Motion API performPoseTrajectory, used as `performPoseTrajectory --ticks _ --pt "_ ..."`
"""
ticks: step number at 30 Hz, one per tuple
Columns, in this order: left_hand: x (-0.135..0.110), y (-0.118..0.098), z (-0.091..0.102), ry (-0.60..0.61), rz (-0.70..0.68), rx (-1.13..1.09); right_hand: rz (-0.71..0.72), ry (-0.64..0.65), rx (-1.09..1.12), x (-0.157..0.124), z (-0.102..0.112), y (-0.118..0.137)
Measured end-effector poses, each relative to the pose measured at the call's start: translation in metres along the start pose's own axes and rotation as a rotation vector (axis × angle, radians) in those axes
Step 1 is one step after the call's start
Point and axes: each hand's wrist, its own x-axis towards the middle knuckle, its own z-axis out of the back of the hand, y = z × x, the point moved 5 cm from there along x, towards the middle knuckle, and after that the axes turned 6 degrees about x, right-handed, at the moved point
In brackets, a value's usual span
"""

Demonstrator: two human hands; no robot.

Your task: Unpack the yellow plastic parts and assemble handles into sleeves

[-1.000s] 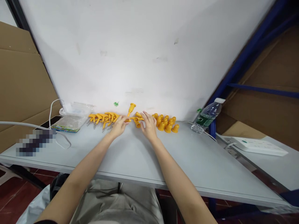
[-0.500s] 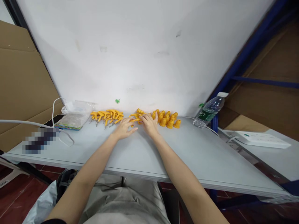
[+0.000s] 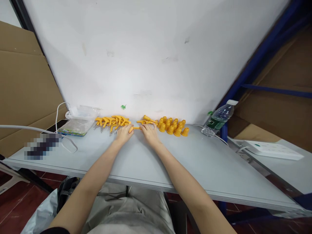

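Observation:
A slim yellow plastic piece point(image 3: 137, 128) spans the gap between my hands, low over the table. My left hand point(image 3: 123, 134) is closed on its left end. Curled over the right end is my right hand point(image 3: 150, 135), whose fingertips partly hide it. To the left lies a pile of yellow forked plastic pieces point(image 3: 107, 121) with small silver ball chains hanging from them. Just beyond my right hand are more long yellow parts point(image 3: 147, 118). Several yellow ribbed cups point(image 3: 177, 132) stand upside down in rows to the right.
A clear plastic bag point(image 3: 75, 126) lies at the left, near a white cable point(image 3: 58, 113) and a pixelated dark object point(image 3: 41, 147). A water bottle point(image 3: 218, 119) leans against the blue frame at the right. A white power strip point(image 3: 274, 149) sits on the neighbouring surface.
My hands have moved slightly apart and towards the left. The yellow piece now shows plainly between them, and my fingers have drawn in around its ends.

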Motion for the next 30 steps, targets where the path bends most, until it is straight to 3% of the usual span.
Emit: performPoseTrajectory --ticks 7,15,25,30 --pt "0.000 0.001 -0.001 -0.020 -0.025 -0.024 -0.066 0.120 0.032 -0.002 -0.010 -0.004" --pt "0.004 0.009 -0.014 0.088 0.108 -0.228 -0.081 0.003 -0.076 0.002 0.005 -0.006" --pt "0.000 0.006 0.000 0.003 0.110 -0.085 -0.007 0.059 -0.003 -0.001 -0.003 -0.008" --pt "0.002 0.010 -0.001 -0.023 0.125 -0.088 -0.148 -0.038 0.015 -0.001 0.010 -0.023"
